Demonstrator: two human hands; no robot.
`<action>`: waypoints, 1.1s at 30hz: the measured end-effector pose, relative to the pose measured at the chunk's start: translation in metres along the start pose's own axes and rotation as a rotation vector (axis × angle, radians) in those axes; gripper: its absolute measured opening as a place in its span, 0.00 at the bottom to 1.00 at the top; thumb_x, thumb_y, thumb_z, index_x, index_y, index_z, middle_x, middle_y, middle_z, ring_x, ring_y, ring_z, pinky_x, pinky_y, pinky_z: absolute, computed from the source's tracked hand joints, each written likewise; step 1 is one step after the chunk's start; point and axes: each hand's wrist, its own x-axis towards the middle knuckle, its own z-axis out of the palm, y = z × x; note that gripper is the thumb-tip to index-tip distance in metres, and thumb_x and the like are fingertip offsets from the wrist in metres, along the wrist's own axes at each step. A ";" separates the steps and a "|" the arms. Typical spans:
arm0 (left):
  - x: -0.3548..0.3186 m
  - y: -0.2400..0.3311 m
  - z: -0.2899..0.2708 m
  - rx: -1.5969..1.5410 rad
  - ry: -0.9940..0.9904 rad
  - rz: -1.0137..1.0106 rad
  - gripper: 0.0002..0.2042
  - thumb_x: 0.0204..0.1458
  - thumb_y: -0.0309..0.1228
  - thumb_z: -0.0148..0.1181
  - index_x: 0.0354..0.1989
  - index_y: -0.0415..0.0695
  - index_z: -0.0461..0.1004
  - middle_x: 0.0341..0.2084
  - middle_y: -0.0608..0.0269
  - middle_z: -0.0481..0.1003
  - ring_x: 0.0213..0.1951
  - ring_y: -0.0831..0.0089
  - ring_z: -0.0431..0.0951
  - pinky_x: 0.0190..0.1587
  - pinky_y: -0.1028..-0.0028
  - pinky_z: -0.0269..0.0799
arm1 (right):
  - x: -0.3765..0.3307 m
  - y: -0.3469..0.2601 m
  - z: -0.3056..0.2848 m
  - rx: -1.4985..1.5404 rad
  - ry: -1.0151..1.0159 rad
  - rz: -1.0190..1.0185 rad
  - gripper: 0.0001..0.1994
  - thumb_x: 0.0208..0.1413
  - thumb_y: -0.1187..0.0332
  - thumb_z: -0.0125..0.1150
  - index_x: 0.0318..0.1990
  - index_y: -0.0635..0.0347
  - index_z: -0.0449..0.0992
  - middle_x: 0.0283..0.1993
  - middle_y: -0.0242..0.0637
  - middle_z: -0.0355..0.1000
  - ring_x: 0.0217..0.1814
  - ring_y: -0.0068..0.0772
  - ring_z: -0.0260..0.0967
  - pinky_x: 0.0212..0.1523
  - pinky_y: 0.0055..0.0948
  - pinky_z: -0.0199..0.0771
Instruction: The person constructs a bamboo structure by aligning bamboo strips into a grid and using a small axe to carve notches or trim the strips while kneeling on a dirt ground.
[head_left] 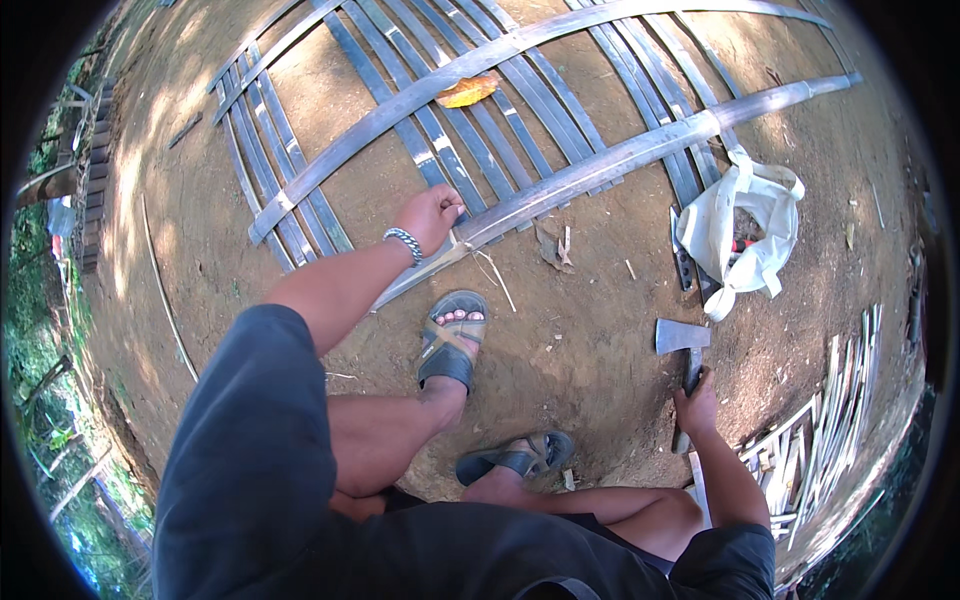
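Observation:
My left hand (pixel 430 216), with a chain bracelet on its wrist, is closed at the near edge of a slatted frame. Its fingertips are pinched together beside a grey slat (pixel 462 190), and whatever lies between them is too small to make out. Two long poles (pixel 612 160) cross over the flat slats, which lie on bare ground. Lower on the right, my right hand (pixel 697 402) grips the dark handle of a hatchet (pixel 683 337). The hatchet's broad metal head points away from me, apart from the frame.
A white cloth bag (pixel 745 225) with something red inside stands on the right, dark tools beside it. Thin pale strips (pixel 825 435) are piled at lower right. A yellow leaf (pixel 467 92) lies on the slats. My sandalled foot (pixel 453 340) is close to the near pole.

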 end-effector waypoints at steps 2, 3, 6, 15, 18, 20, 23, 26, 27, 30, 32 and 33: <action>-0.006 -0.007 0.032 -0.222 0.169 -0.071 0.07 0.59 0.32 0.66 0.39 0.42 0.80 0.30 0.59 0.81 0.32 0.72 0.80 0.39 0.69 0.76 | -0.003 0.016 -0.012 0.155 0.043 -0.124 0.34 0.54 0.67 0.66 0.66 0.60 0.56 0.48 0.59 0.76 0.44 0.66 0.76 0.48 0.54 0.75; -0.013 -0.004 0.042 -0.259 0.246 -0.109 0.07 0.59 0.32 0.66 0.38 0.42 0.80 0.30 0.58 0.82 0.32 0.71 0.81 0.39 0.69 0.76 | -0.008 0.005 -0.021 0.144 0.122 -0.316 0.32 0.54 0.70 0.64 0.65 0.60 0.59 0.42 0.56 0.76 0.42 0.61 0.76 0.46 0.50 0.75; -0.024 -0.008 0.066 -0.246 0.428 -0.098 0.05 0.58 0.32 0.67 0.36 0.44 0.82 0.31 0.58 0.82 0.34 0.66 0.82 0.42 0.67 0.76 | -0.020 -0.042 -0.050 0.240 -0.140 -0.378 0.30 0.55 0.72 0.62 0.66 0.60 0.59 0.42 0.54 0.75 0.40 0.55 0.76 0.45 0.45 0.76; -0.016 -0.010 0.079 -0.182 0.494 -0.054 0.05 0.55 0.38 0.67 0.35 0.55 0.87 0.30 0.63 0.82 0.41 0.62 0.79 0.47 0.60 0.73 | -0.026 -0.217 -0.010 1.060 -0.666 -0.358 0.28 0.58 0.82 0.58 0.66 0.61 0.58 0.44 0.32 0.70 0.37 0.17 0.66 0.35 0.21 0.69; -0.020 -0.010 0.073 -0.252 0.436 -0.062 0.05 0.54 0.39 0.67 0.35 0.56 0.87 0.30 0.64 0.82 0.41 0.64 0.79 0.48 0.61 0.73 | -0.020 -0.244 -0.004 1.102 -0.625 -0.426 0.29 0.59 0.83 0.58 0.67 0.61 0.57 0.47 0.33 0.70 0.40 0.16 0.66 0.37 0.20 0.69; -0.023 -0.013 0.072 -0.195 0.425 -0.002 0.06 0.54 0.39 0.67 0.34 0.56 0.87 0.30 0.66 0.83 0.42 0.65 0.80 0.48 0.62 0.72 | -0.013 -0.248 -0.002 1.090 -0.575 -0.475 0.30 0.59 0.82 0.58 0.68 0.61 0.57 0.49 0.33 0.69 0.40 0.16 0.66 0.37 0.20 0.69; -0.022 -0.007 0.072 -0.123 0.454 0.070 0.05 0.54 0.37 0.69 0.34 0.53 0.87 0.31 0.68 0.84 0.42 0.67 0.80 0.48 0.64 0.71 | -0.006 -0.244 0.003 1.072 -0.523 -0.473 0.30 0.59 0.82 0.57 0.68 0.62 0.56 0.50 0.34 0.69 0.40 0.16 0.66 0.37 0.20 0.69; -0.025 -0.008 0.075 -0.075 0.479 0.129 0.04 0.54 0.35 0.69 0.33 0.53 0.87 0.33 0.70 0.84 0.43 0.69 0.80 0.50 0.65 0.69 | -0.006 -0.240 0.003 1.087 -0.538 -0.393 0.30 0.59 0.82 0.57 0.68 0.63 0.56 0.49 0.34 0.69 0.41 0.16 0.66 0.39 0.21 0.69; -0.026 -0.009 0.075 -0.067 0.484 0.145 0.04 0.54 0.35 0.68 0.33 0.53 0.86 0.33 0.72 0.85 0.44 0.69 0.80 0.51 0.66 0.68 | -0.007 -0.239 0.003 1.085 -0.546 -0.361 0.30 0.58 0.82 0.58 0.68 0.63 0.56 0.49 0.34 0.69 0.41 0.17 0.66 0.40 0.21 0.69; -0.026 -0.008 0.076 -0.047 0.486 0.160 0.03 0.54 0.34 0.68 0.33 0.52 0.85 0.36 0.74 0.85 0.45 0.70 0.81 0.53 0.66 0.65 | -0.007 -0.228 0.010 1.082 -0.533 -0.327 0.31 0.58 0.82 0.58 0.68 0.64 0.57 0.49 0.34 0.70 0.43 0.17 0.66 0.41 0.21 0.69; -0.027 -0.007 0.075 -0.045 0.494 0.191 0.02 0.54 0.33 0.68 0.33 0.51 0.84 0.36 0.75 0.85 0.45 0.70 0.80 0.53 0.66 0.65 | -0.005 -0.223 0.016 1.079 -0.514 -0.336 0.31 0.58 0.82 0.58 0.68 0.64 0.57 0.50 0.34 0.70 0.43 0.17 0.66 0.40 0.21 0.69; -0.027 -0.006 0.075 -0.043 0.498 0.207 0.02 0.54 0.33 0.68 0.32 0.51 0.83 0.36 0.75 0.85 0.45 0.69 0.80 0.52 0.65 0.65 | -0.005 -0.223 0.019 1.076 -0.506 -0.346 0.31 0.58 0.82 0.58 0.68 0.64 0.57 0.50 0.34 0.70 0.43 0.18 0.66 0.40 0.21 0.69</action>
